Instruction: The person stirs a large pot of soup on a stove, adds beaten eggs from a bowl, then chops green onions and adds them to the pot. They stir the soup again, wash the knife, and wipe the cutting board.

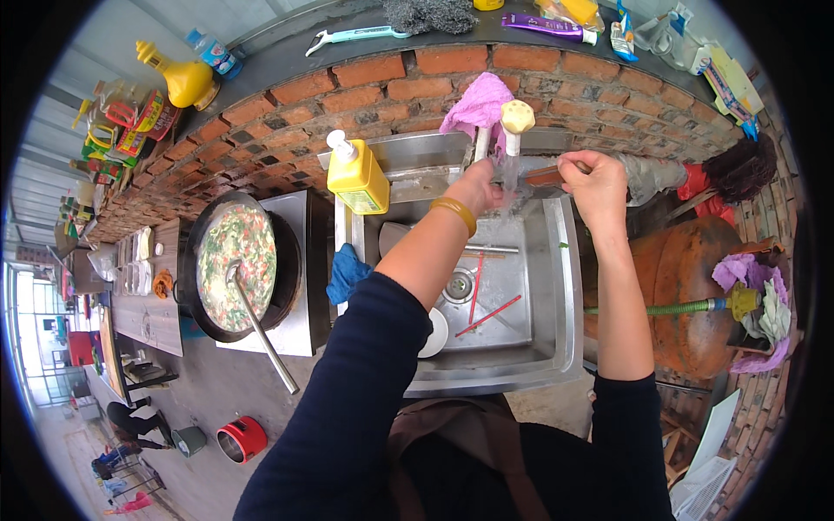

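My left hand [481,187] is beside the stream of water from the tap [516,124], above the back of the metal sink [576,293]; whether it holds anything is hidden. To the right of the tap, my right hand [594,182] has its fingers curled and pinched round a small end of something, perhaps the handle of a brown flat thing [544,176] behind. Red chopsticks [479,286] and a white bowl [435,333] lie in the sink. A pink cloth [481,101] hangs over a pipe by the tap.
Left of the sink stand a yellow pump bottle [358,177], a blue cloth [348,272] and a wok [238,267] of soup with a ladle [264,332]. An orange gas cylinder [684,293] stands at right. A shelf [280,62] with bottles and brushes runs above the brick wall.
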Demonstrator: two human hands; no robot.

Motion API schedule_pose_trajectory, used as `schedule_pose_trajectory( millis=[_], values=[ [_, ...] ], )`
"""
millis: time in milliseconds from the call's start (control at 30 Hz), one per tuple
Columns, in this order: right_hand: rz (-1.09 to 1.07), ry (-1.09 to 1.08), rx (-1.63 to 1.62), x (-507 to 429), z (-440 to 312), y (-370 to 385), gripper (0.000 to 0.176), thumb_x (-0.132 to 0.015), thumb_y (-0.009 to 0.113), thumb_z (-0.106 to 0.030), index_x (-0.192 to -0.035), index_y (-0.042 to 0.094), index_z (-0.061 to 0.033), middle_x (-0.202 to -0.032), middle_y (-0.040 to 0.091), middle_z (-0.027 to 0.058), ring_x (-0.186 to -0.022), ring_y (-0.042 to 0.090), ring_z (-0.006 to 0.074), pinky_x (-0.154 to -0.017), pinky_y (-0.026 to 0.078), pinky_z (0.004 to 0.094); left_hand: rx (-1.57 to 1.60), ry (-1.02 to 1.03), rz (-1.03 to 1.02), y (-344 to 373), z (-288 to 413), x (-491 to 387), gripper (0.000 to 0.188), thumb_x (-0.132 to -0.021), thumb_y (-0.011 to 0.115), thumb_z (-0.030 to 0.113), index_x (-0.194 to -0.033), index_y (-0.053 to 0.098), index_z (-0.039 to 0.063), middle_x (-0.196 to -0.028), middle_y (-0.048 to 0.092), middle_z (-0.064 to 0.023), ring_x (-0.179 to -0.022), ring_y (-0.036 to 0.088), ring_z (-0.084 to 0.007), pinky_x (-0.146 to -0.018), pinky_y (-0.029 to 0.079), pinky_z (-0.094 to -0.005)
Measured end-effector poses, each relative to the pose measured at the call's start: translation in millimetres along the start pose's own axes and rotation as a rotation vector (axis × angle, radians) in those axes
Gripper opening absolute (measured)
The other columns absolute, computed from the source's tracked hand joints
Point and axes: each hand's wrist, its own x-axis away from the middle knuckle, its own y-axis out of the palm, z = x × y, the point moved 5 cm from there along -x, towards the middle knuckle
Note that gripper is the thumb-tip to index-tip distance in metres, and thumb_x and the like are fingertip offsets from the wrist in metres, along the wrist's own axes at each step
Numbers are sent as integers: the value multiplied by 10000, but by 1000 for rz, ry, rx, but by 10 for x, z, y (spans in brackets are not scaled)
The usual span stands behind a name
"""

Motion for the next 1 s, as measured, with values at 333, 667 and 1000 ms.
schedule_pose_trajectory(
  millis=[333, 667, 1000],
  values=[
    [-42, -205, 93, 332, -203, 256, 181, -822, 720, -129, -922, 735, 20, -821, 735, 127, -741, 687, 155, -712, 527, 286, 457, -128, -97, 280, -247, 26, 390, -956, 387, 296, -1197, 505, 13, -1202, 563, -201, -1086, 589, -350, -996, 438, -580],
    [-334, -299, 210, -33, -203, 474, 218, -799, 753, -152, -915, 711, 28, -804, 719, 160, -719, 700, 219, -674, 529, 333, 267, 71, -123, 178, -8, 177, 354, -1016, 314, 235, -1213, 510, 15, -1152, 605, -184, -1088, 615, -314, -921, 526, -548],
    [33, 59, -31, -226, 52, 93, 347, -894, 696, -235, -777, 637, 86, -672, 651, 79, -554, 658, 124, -506, 529, 246, 108, 126, 122, -143, -461, -91, 266, -987, 402, 187, -1155, 547, 40, -972, 668, -141, -815, 658, -249, -851, 516, -479]
  ],
)
